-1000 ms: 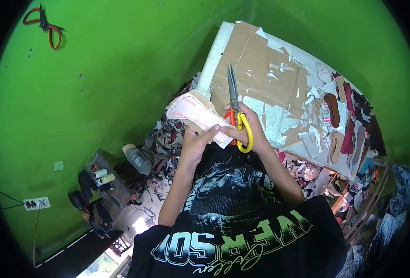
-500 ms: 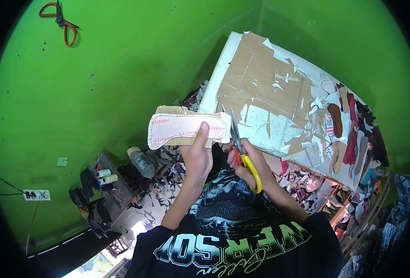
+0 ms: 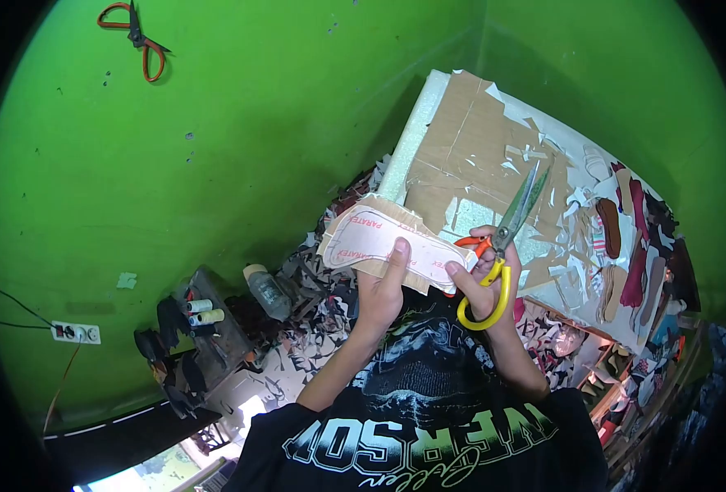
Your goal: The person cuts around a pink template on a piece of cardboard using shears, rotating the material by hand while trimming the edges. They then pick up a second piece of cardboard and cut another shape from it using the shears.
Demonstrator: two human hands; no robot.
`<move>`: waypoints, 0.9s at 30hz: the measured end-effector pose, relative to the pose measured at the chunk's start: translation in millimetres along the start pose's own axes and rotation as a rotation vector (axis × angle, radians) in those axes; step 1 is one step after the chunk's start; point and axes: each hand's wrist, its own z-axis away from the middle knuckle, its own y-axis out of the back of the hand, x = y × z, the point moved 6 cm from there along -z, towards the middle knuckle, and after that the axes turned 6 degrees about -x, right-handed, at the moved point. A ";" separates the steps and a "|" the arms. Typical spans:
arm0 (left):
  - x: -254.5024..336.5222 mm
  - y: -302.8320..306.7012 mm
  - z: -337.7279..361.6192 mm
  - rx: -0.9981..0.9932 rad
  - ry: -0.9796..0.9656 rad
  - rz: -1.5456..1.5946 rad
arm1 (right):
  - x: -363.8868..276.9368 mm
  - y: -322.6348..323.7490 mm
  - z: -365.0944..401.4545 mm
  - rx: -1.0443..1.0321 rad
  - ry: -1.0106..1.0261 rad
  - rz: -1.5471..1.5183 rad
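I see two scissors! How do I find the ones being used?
Find the cardboard-covered table by the green wall. Just in front of its near edge, the right hand holds the scissors, next to the white sole in the left hand. They have one yellow loop and one orange; the other scissors hang on the wall with both loops orange.

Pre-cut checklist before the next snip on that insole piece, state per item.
1. Left hand grips the insole cutout: ok.
2. Right hand holds the scissors by the handles: ok.
3. Blades set on the cutout's edge: not ok, they point up and away over the board.
4. Blades open for a bite: not ok, they look closed.
5. Left hand clear of the blades: ok.
6. Red outline on the cutout facing the camera: ok.
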 end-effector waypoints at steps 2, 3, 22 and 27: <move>-7.7 7.9 -4.1 -0.014 -0.006 -0.056 | -1.8 -1.6 0.8 0.014 0.013 -0.014; -5.4 4.6 -4.7 -0.079 0.005 -0.161 | -5.4 -3.1 0.9 0.026 0.019 -0.020; 18.4 -19.3 -10.6 0.046 -0.032 0.221 | -9.9 -23.0 33.4 -0.565 -0.054 0.264; 17.2 -19.4 -8.5 0.053 -0.076 0.179 | -11.9 -24.1 32.4 -0.553 -0.088 0.221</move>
